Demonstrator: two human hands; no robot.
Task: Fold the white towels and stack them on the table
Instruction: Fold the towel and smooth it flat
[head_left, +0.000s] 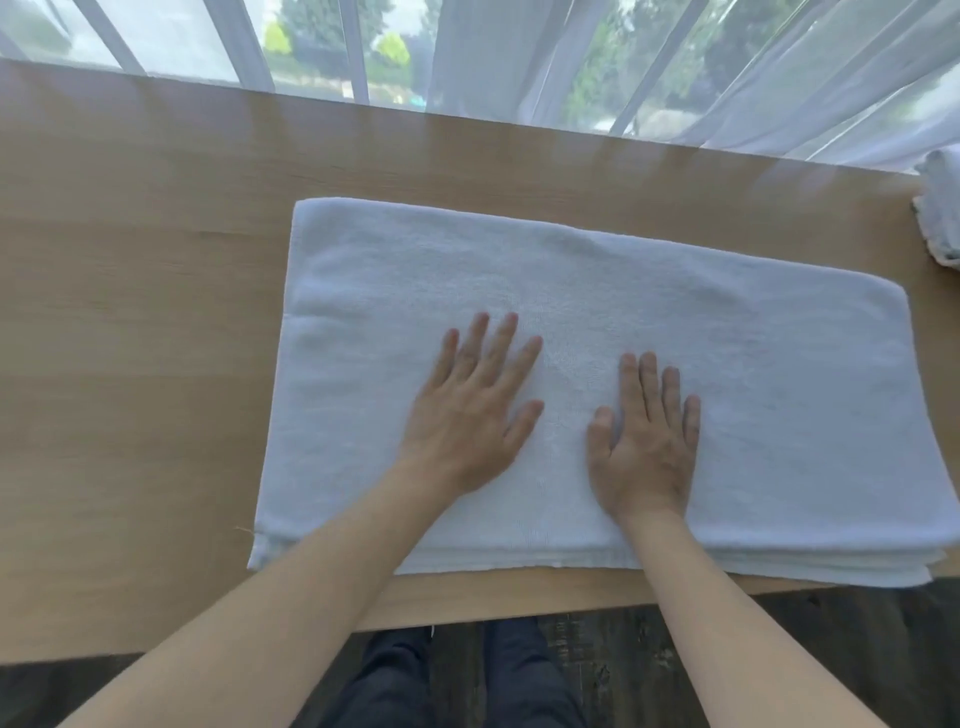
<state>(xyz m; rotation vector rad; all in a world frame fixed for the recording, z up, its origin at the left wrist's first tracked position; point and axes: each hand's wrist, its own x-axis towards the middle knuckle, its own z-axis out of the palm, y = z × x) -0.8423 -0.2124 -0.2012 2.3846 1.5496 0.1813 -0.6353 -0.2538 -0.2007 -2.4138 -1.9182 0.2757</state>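
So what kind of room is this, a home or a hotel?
I cannot tell which. It is an indoor room: a long wooden table stands against a window hung with sheer curtains, trees outside, dark floor below.

Non-task elements of the scene. A light wood-grain surface (130, 312) spans the frame from left to right, its far edge running along the top and its near edge along the bottom. Beyond the far edge, sheer white curtains (498, 57) hang in folds across the upper frame, in front of a window (306, 47) with pale vertical bars; blurred green trees (737, 36) show through the glass. Below the near edge, dark flooring (779, 649) and the person's dark trousers (395, 680) occupy the bottom centre.
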